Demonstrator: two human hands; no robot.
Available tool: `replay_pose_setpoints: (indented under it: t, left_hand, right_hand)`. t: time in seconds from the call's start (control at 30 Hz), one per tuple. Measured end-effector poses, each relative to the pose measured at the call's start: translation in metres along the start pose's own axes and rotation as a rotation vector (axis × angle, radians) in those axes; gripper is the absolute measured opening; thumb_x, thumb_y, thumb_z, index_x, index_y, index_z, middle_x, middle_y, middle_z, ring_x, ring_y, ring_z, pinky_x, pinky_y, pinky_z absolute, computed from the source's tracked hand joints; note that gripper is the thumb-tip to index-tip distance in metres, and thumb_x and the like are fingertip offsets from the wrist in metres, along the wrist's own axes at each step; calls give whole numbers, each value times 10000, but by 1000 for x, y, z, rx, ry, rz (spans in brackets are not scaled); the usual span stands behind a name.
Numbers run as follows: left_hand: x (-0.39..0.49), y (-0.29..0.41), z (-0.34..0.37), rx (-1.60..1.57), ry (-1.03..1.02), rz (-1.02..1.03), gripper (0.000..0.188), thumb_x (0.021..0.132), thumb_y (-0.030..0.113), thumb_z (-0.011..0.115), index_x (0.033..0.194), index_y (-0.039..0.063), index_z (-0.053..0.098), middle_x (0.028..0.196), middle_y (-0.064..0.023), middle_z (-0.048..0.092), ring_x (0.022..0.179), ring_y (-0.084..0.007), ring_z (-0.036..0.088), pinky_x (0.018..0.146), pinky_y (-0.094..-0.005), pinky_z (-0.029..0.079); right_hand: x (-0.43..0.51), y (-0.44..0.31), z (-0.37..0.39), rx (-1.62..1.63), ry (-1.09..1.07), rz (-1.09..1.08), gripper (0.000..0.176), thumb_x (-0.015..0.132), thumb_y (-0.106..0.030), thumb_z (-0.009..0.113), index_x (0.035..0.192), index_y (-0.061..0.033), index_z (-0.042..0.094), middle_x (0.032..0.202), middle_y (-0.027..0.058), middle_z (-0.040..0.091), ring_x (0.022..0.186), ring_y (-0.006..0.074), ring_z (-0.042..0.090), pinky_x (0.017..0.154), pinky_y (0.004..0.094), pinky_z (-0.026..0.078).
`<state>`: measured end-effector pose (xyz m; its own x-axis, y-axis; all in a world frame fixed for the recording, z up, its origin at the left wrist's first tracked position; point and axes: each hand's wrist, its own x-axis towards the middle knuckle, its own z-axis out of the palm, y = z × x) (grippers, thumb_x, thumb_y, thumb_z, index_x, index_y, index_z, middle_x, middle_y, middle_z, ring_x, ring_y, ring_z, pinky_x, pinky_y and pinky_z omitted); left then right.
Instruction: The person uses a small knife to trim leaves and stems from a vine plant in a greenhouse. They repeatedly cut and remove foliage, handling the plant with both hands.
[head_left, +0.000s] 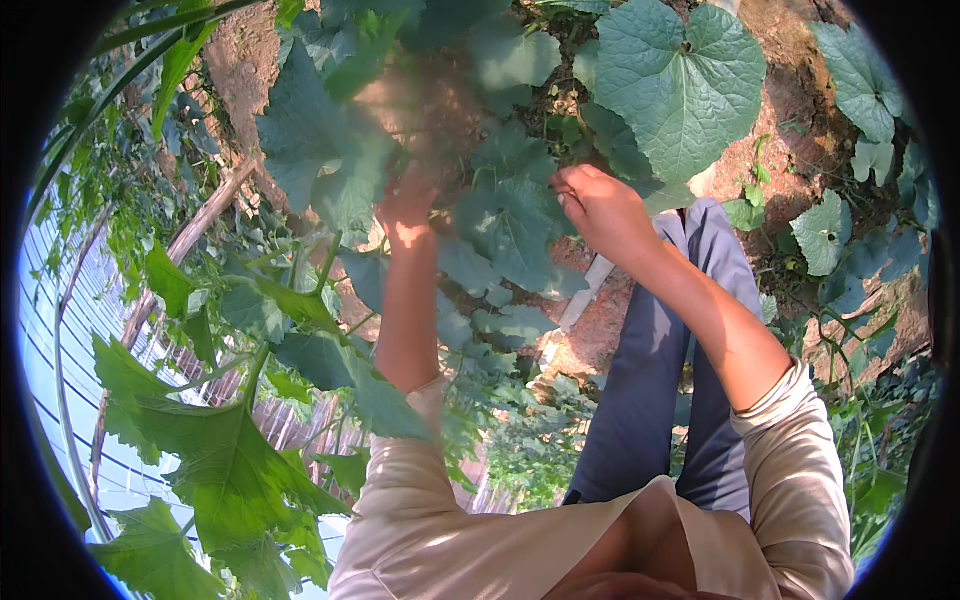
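My left hand (407, 201) reaches in among broad gourd-like vine leaves. It is blurred, and a large lobed leaf (322, 142) beside it covers part of the view, so what its fingers do is hidden. Bent at the wrist, my right hand (604, 214) has its fingers curled, with thumb and fingertips close together at the edge of a shaded leaf (510, 217). Whether anything is pinched there I cannot make out. A big heart-shaped leaf (679, 90) spreads just above the right hand.
Brown soil (787, 97) shows between the vines. A pale strip (589, 289) runs along the ground beside my grey trousers (637, 390). Wooden poles (202, 217) lean at left. Bright green leaves (225, 450) hang close to my left arm, before wires or slats against the sky.
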<state>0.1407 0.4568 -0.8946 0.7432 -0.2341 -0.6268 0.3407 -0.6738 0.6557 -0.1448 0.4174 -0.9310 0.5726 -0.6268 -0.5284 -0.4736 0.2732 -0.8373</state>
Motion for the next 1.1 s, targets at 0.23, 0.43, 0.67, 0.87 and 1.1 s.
replay_pose_setpoints:
  t: [0.23,0.43,0.67,0.87,1.1]
  left_hand:
    - [-24,-23,-2,381,-172,190,290,1020,93,609,1259,-60,551,1047,-171,687,879,-231,739,748,-293,600]
    - [-59,-41,-16,303,-259,192,253,1020,102,600,1211,-62,580,1011,-171,704,880,-217,735,759,-286,600]
    - [-91,-48,-33,336,-299,130,265,1013,118,608,1211,-56,588,1013,-171,707,893,-221,732,773,-298,593]
    - [-110,-55,-39,348,-314,113,275,1007,132,615,1210,-51,596,1014,-171,710,904,-225,729,786,-308,587]
    - [-120,-54,-49,356,-327,117,286,1000,148,624,1210,-45,604,1015,-171,714,917,-230,725,801,-319,581]
  right_hand:
    - [87,-50,19,-72,37,-444,293,943,-99,579,1227,-78,647,1236,98,652,1057,319,675,858,426,561]
    - [109,-71,26,-592,-565,-323,219,898,-178,628,1040,-51,736,1171,140,719,987,270,729,810,410,593]
    - [89,-74,37,-717,-525,-413,222,860,-275,702,985,-113,789,981,61,772,908,254,744,770,384,584]
    - [75,-110,20,-674,-733,-425,256,851,-357,735,991,-153,801,958,4,765,906,227,740,783,361,562]
    - [51,-179,-9,-883,-779,-660,18,723,-146,765,740,-149,769,800,23,750,721,263,711,669,359,565]
